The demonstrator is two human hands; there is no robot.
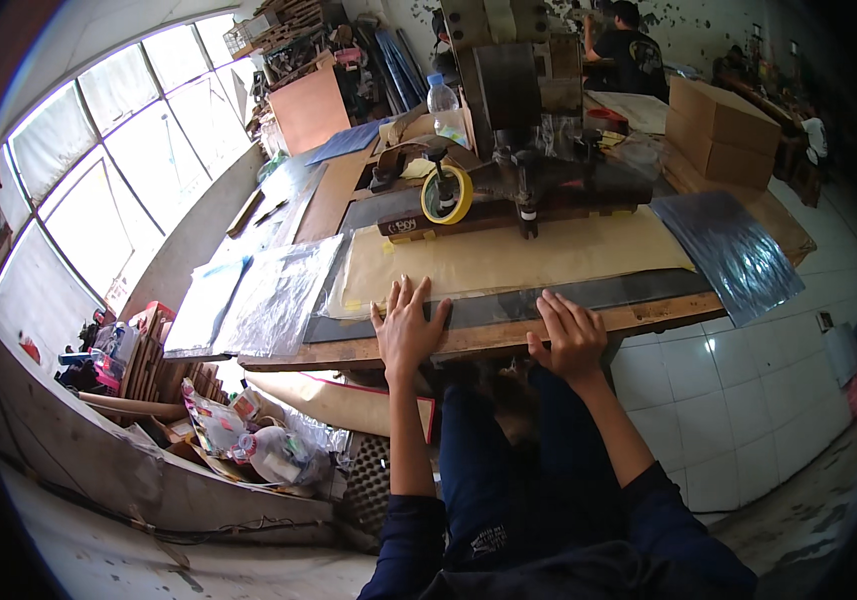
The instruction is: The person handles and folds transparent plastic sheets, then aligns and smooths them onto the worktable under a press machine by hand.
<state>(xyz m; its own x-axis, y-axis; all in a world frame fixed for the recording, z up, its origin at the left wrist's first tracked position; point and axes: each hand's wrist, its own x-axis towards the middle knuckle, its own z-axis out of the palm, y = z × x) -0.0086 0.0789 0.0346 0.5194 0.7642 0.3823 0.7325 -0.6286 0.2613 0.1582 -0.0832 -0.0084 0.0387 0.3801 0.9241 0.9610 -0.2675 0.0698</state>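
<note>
My left hand (408,328) lies with fingers spread at the front edge of a long tan sheet (528,255), its palm over a dark board (488,312). To the right, my right hand (570,338) rests at the board's front edge, fingers stretched forward and thumb apart. Neither hand holds anything. The tan sheet stretches under the front of a dark machine (510,100) with a heavy upright block. A yellow tape roll (463,195) hangs on the machine's front. Clear plastic sheets (283,290) lie left of my left hand.
Bluish shiny film (733,255) hangs over the table's right end. Cardboard boxes (720,135) and a blue-capped bottle (441,98) stand farther back. Bags and a large plastic bottle (273,452) fill the lower left. A co-worker in black (633,55) sits at the back.
</note>
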